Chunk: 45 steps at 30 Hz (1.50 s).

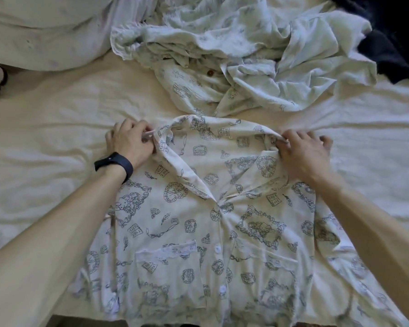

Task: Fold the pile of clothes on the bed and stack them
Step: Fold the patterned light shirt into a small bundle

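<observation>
Both hands, left (pixel 128 142) and right (pixel 302 152), are pinched on the shirt (pixel 213 223) shoulders; soft, light, floppy cloth is best gripped there.

The bed (pixel 45 128) carries a printed shirt (pixel 198 232), spread flat. Just beyond the shirt lies a crumpled pile of pale clothes (pixel 246 43).
</observation>
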Each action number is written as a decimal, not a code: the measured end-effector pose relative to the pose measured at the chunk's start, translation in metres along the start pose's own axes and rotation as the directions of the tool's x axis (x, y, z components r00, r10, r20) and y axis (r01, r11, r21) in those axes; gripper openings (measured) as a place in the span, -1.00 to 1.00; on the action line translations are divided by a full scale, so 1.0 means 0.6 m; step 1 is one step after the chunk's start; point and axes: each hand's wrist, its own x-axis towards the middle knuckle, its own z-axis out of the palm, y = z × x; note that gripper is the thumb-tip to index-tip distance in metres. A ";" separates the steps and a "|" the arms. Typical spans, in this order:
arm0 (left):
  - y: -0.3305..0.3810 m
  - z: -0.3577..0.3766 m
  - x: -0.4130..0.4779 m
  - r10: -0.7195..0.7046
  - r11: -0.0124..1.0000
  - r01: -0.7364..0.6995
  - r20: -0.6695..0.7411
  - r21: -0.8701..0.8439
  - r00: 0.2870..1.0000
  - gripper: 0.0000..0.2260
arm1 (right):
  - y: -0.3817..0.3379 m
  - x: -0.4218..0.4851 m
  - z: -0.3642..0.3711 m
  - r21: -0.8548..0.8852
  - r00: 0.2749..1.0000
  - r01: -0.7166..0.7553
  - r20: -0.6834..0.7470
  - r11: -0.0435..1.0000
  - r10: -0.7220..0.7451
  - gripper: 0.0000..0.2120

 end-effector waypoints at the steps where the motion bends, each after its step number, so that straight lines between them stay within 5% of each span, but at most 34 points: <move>1: 0.007 -0.003 0.006 0.031 0.998 -0.032 -0.025 -0.051 0.999 -0.85 | -0.002 0.004 -0.002 0.028 0.999 0.019 -0.036 0.999 -0.018 -0.70; 5: 0.041 -0.020 0.033 0.006 0.936 -0.075 -0.198 -0.344 0.980 -0.83 | -0.016 0.029 -0.017 0.254 0.969 -0.017 -0.234 0.967 0.078 -0.74; 13: 0.006 0.001 0.067 0.003 0.995 -0.008 -0.048 -0.103 0.999 -0.80 | -0.010 0.030 0.005 0.173 0.978 -0.194 -0.045 0.966 0.204 -0.60; 16: 0.005 0.019 0.023 -0.046 0.995 0.020 -0.285 -0.093 0.957 -0.66 | -0.018 -0.013 0.005 0.180 0.945 -0.231 -0.190 0.956 0.265 -0.48; 19: 0.011 0.046 -0.074 -0.009 0.997 -0.021 -0.403 -0.069 0.915 -0.55 | -0.054 -0.102 0.019 0.237 0.956 -0.111 -0.241 0.965 0.169 -0.46; 25: 0.058 0.178 -0.353 0.316 0.948 -0.317 0.016 0.019 0.949 -0.35 | -0.173 -0.304 0.123 0.090 0.981 0.189 0.033 0.978 -0.192 -0.41; 28: 0.059 0.222 -0.435 0.302 0.936 -0.331 0.210 0.119 0.930 -0.38 | -0.167 -0.340 0.143 0.124 0.937 0.235 0.237 0.964 -0.258 -0.42; 31: 0.061 0.221 -0.445 0.225 0.949 -0.276 0.279 0.155 0.933 -0.41 | -0.141 -0.340 0.107 0.328 0.971 0.102 0.171 0.939 -0.165 -0.48; 33: 0.087 0.203 -0.433 0.166 0.973 -0.200 0.252 0.117 0.953 -0.45 | -0.103 -0.332 0.071 0.417 0.994 -0.110 0.053 0.902 0.097 -0.48; 35: 0.129 0.184 -0.417 0.137 0.990 -0.138 0.137 0.003 0.981 -0.53 | -0.043 -0.313 0.036 0.417 0.930 -0.318 -0.037 0.852 0.366 -0.44; 38: 0.205 0.166 -0.386 0.302 0.952 -0.301 0.004 -0.048 0.953 -0.51 | 0.067 -0.269 -0.001 0.344 0.787 -0.582 0.013 0.737 0.616 -0.42; 41: 0.292 0.152 -0.331 0.436 0.900 -0.436 0.010 -0.014 0.900 -0.45 | 0.151 -0.233 -0.021 0.245 0.795 -0.606 0.215 0.757 0.567 -0.48; 45: 0.413 0.128 -0.216 0.442 0.897 -0.442 0.002 -0.008 0.897 -0.46 | 0.214 -0.221 -0.036 0.377 0.838 -0.537 0.342 0.755 0.426 -0.66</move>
